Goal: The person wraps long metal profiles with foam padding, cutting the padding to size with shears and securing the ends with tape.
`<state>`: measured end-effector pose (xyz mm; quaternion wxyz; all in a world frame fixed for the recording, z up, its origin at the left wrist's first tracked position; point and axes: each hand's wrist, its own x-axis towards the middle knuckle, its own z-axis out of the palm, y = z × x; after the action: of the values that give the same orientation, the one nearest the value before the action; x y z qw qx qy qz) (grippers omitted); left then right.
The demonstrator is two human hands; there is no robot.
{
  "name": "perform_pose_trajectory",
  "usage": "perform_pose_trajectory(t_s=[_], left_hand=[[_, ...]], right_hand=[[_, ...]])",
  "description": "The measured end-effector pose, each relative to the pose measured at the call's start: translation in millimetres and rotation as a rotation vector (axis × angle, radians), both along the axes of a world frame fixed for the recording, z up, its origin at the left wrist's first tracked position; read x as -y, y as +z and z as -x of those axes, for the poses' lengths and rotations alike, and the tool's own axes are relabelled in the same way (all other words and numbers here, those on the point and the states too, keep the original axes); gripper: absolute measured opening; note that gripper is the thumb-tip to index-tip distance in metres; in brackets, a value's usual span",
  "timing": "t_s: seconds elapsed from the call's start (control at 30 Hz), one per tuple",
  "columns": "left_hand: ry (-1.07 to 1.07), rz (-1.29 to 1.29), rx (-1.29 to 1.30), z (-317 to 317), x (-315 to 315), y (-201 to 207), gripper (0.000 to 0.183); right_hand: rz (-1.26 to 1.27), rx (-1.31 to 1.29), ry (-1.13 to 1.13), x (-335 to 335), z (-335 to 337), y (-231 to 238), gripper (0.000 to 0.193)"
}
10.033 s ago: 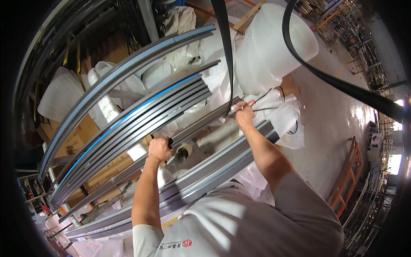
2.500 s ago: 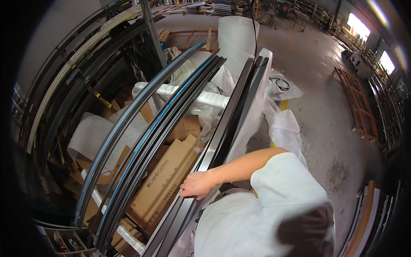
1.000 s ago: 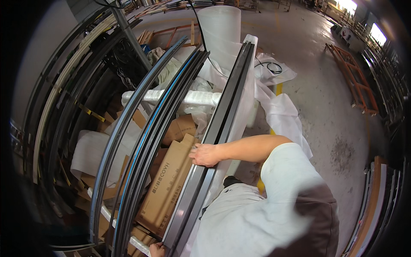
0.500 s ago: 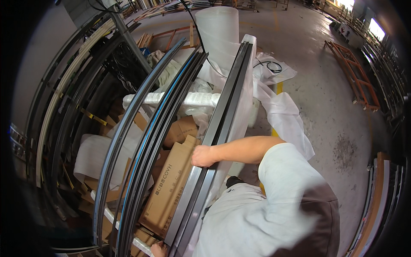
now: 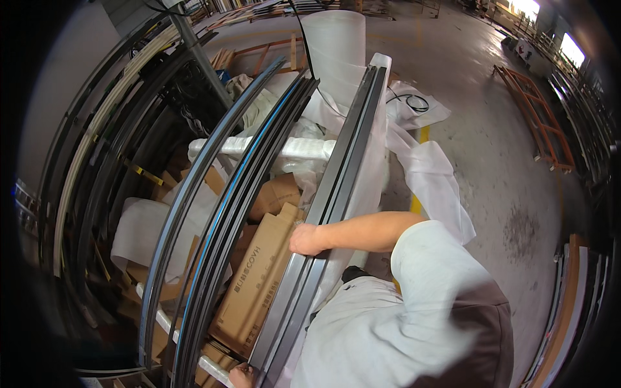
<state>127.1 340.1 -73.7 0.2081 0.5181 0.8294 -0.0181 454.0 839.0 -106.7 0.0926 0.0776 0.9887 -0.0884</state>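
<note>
Two long grey metal profiles (image 5: 323, 216) lie side by side, with white foam sheet (image 5: 367, 184) under and along their right side. My right hand (image 5: 308, 238) is closed around the left edge of the profiles, about midway along, with its fingertips hidden. Low in the view, my left hand (image 5: 242, 376) is curled at the near end of the left profile, partly cut off by the picture's edge. Left of the hands, a long brown carton (image 5: 255, 278) lies beneath, between these profiles and a bundle of dark profiles (image 5: 242, 187) with a blue strip.
White-wrapped crossbars (image 5: 304, 149) support the profiles. A big roll of white foam (image 5: 333, 55) stands at the far end, with loose sheet trailing over the floor. Curved-looking racks of long bars (image 5: 81, 168) fill the left, and an orange frame (image 5: 533, 116) stands at the right.
The dark gap between the two grey profiles has narrowed as they came closer together. My hands keep their places on them, and the view has shifted slightly.
</note>
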Motion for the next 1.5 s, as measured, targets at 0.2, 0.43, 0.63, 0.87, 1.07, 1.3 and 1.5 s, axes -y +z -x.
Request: perform_pose_trajectory(t_s=[0.2,0.43,0.63,0.87,1.07,1.3,1.5], left_hand=[[-0.048,0.135,-0.091,-1.3,8.4,-16.7,0.048],[0.049,0.088,-0.188,-31.2,19.2,14.2,0.043],[0.053,0.134,-0.100,-13.0,7.3,-23.2,0.022],[0.074,0.108,-0.162,-32.4,0.2,-18.7,0.015],[0.097,0.096,-0.178,-33.2,0.0,-21.7,0.014],[0.108,0.124,-0.153,-26.4,0.1,-19.2,0.017],[0.116,0.118,-0.131,-21.6,6.4,-26.3,0.019]], right_hand=[[-0.017,-0.013,-0.051,-0.2,4.8,0.4,0.019],[0.022,-0.269,0.132,11.9,40.4,37.3,0.036],[-0.042,0.020,0.062,17.2,1.1,30.7,0.060],[-0.033,0.042,0.118,9.1,6.1,39.5,0.056],[-0.018,0.050,0.102,11.0,7.1,35.5,0.061],[-0.065,0.075,0.155,3.1,11.1,27.6,0.062],[-0.070,0.084,0.135,9.8,14.4,29.7,0.057]])
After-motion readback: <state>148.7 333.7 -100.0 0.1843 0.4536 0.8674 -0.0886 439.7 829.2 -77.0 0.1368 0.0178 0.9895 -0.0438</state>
